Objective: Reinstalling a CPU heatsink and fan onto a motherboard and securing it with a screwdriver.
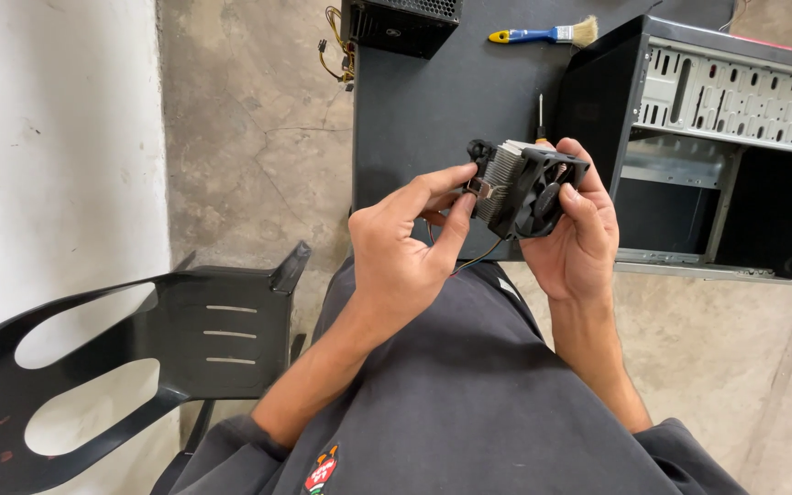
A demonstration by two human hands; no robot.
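I hold a CPU cooler (524,188) in front of my chest: a black fan mounted on a block of silver fins, with thin coloured wires hanging below. My right hand (575,234) grips the fan side, thumb on the fan face. My left hand (405,252) pinches the metal clip on the heatsink's left side with thumb and forefinger. Both hands hover over the near edge of a dark table (433,101).
An open black computer case (717,156) stands at the right on the table. A blue-handled brush (547,35), a small screwdriver (541,115) and a black power supply (401,23) with wires lie farther back. A black plastic chair (139,357) stands at my left.
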